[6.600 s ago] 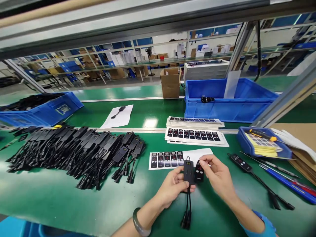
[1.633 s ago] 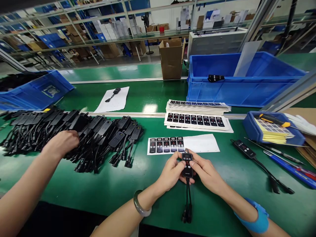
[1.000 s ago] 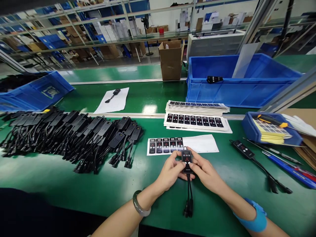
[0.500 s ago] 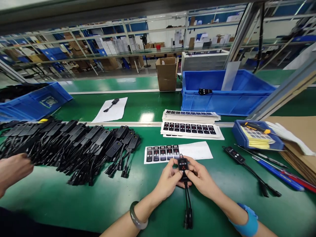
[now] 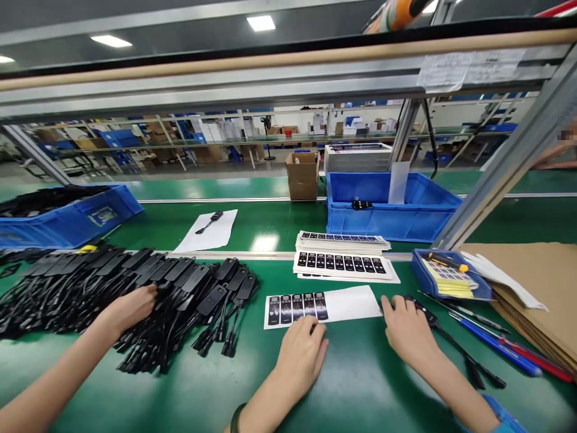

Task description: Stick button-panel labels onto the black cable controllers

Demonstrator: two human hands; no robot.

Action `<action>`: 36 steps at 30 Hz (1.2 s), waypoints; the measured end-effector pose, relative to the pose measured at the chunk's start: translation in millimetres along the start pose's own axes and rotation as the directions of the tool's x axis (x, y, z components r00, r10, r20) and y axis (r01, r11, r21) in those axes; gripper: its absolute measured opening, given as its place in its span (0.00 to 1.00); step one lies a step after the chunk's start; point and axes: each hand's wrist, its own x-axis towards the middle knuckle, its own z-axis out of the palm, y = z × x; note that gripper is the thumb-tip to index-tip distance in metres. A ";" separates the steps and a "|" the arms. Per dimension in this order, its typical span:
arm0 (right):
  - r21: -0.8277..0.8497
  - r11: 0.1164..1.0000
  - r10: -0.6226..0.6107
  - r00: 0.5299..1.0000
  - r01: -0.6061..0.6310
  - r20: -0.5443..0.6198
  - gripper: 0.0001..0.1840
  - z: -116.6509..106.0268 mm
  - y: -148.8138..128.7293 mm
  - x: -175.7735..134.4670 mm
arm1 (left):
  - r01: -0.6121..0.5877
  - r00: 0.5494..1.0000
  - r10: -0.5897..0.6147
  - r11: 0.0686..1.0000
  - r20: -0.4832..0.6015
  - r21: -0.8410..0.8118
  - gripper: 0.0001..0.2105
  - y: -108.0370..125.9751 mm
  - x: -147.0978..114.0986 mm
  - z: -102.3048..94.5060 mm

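My left hand [image 5: 301, 355] rests on the green bench at the lower edge of a label sheet [image 5: 351, 302], fingers loosely bent and no object visible in them. On that sheet several black labels with small printed symbols sit at the left end; its right part is blank white. My right hand [image 5: 408, 328] is palm down with fingers apart, beside the sheet's right end. It partly covers a black controller [image 5: 426, 311] with two cables. A small dark edge shows by its fingertips, too hidden to name.
Another person's hand [image 5: 137, 307] reaches into the pile of black cabled controllers [image 5: 193, 279] on the left. Stacked label sheets [image 5: 342, 264] lie behind my sheet. Blue bins [image 5: 392, 219] stand farther back. Pens [image 5: 496, 346], a small blue tray [image 5: 451, 288] and cardboard [image 5: 532, 270] are at right.
Both hands have let go of the controller they held together, which I cannot make out now. My right hand has moved right; the other person's hand has moved right onto the pile. The view has tilted up.
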 end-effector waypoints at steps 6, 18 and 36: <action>0.504 0.818 -0.273 0.958 0.276 -0.081 0.21 -9.3 -40.5 31.6 | 0.080 0.996 -0.053 0.912 -0.078 0.402 0.16 -11.9 7.1 -7.7; 0.802 0.460 -0.203 0.925 0.380 -0.321 0.33 11.1 -70.8 59.4 | 0.058 0.994 -0.099 0.836 0.045 0.546 0.20 -17.2 14.7 -3.7; 0.919 0.159 -0.101 0.932 0.361 -0.348 0.29 11.2 -43.5 4.8 | 0.351 0.766 -0.325 0.934 -0.554 -0.063 0.25 -55.6 16.1 -92.6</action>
